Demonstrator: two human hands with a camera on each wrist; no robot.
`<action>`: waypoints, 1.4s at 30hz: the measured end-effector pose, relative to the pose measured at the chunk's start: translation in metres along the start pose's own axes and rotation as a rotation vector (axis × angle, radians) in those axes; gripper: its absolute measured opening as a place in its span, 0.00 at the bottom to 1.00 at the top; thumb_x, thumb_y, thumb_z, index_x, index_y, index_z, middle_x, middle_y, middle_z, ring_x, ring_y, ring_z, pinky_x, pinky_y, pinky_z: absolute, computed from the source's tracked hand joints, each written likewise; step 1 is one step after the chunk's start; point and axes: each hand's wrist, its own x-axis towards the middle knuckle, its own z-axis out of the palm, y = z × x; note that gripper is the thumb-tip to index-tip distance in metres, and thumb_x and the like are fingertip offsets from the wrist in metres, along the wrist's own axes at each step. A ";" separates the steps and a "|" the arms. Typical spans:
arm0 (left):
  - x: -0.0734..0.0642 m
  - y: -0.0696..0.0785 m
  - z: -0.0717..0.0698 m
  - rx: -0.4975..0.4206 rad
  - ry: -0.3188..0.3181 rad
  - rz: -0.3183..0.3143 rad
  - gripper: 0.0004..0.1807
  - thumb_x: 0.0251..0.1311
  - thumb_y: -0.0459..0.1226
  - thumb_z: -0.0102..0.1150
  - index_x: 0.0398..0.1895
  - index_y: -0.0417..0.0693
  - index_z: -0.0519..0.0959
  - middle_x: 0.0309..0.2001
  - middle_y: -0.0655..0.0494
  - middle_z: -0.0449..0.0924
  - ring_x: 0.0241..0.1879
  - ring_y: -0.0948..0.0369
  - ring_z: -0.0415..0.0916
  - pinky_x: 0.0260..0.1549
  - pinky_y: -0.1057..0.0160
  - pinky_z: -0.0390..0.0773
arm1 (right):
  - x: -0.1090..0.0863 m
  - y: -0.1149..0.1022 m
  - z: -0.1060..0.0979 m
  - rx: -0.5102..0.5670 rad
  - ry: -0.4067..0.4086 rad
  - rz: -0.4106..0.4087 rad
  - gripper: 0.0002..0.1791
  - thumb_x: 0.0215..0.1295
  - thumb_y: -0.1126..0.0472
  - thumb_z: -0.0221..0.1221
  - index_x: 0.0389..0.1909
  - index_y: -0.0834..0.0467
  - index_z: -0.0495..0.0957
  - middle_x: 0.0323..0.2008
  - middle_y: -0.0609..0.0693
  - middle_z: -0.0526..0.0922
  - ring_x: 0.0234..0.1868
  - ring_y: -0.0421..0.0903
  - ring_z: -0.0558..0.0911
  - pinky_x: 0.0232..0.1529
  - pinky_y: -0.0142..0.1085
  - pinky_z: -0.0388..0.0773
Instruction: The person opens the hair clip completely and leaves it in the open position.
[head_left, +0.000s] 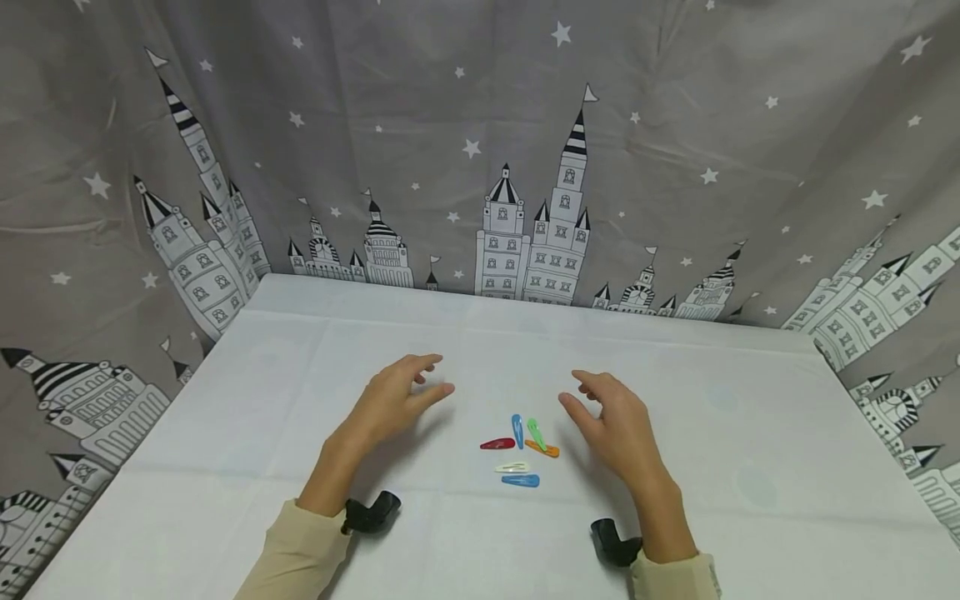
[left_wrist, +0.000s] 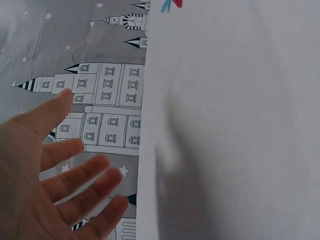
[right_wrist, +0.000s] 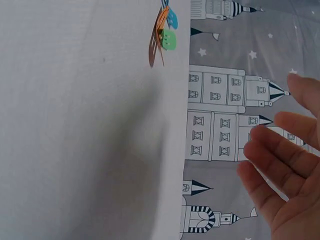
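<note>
Several snap hair clips lie in a loose group on the white table between the hands. At the left of the group is a red hair clip point(head_left: 497, 444), with a blue hair clip point(head_left: 517, 431) beside it. A green hair clip point(head_left: 536, 433) overlaps an orange hair clip point(head_left: 542, 449). Nearer the person lie a cream hair clip point(head_left: 513, 467) and a second blue hair clip point(head_left: 521, 480). My left hand point(head_left: 396, 395) hovers left of the clips, fingers relaxed and holding nothing. On the other side, my right hand point(head_left: 609, 417) hovers with loosely bent fingers, nothing in its grasp.
A white cloth covers the table point(head_left: 225, 483). Behind it hangs a grey curtain point(head_left: 420, 100) printed with castles and stars. Each wrist carries a black camera mount, the left mount point(head_left: 372, 512) and the right mount point(head_left: 615, 543), below beige sleeves.
</note>
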 end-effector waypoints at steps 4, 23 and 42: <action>0.000 0.000 0.004 -0.129 -0.060 0.015 0.29 0.64 0.48 0.64 0.63 0.40 0.75 0.51 0.47 0.81 0.44 0.55 0.79 0.43 0.52 0.78 | 0.000 -0.003 0.001 0.051 -0.020 -0.017 0.22 0.63 0.54 0.67 0.55 0.61 0.81 0.39 0.53 0.83 0.40 0.50 0.80 0.41 0.44 0.78; 0.000 0.005 0.019 -0.293 -0.160 0.068 0.21 0.62 0.46 0.66 0.53 0.43 0.83 0.39 0.58 0.82 0.37 0.60 0.77 0.39 0.58 0.77 | -0.002 -0.015 0.014 0.244 -0.132 -0.047 0.14 0.61 0.60 0.68 0.47 0.61 0.85 0.30 0.43 0.79 0.33 0.43 0.77 0.37 0.36 0.78; -0.004 0.009 0.036 -0.294 -0.232 0.070 0.19 0.61 0.47 0.66 0.50 0.46 0.84 0.36 0.62 0.79 0.36 0.62 0.76 0.39 0.59 0.76 | -0.006 -0.026 0.035 0.260 -0.253 -0.076 0.12 0.61 0.60 0.68 0.45 0.59 0.86 0.28 0.40 0.78 0.30 0.41 0.74 0.33 0.33 0.75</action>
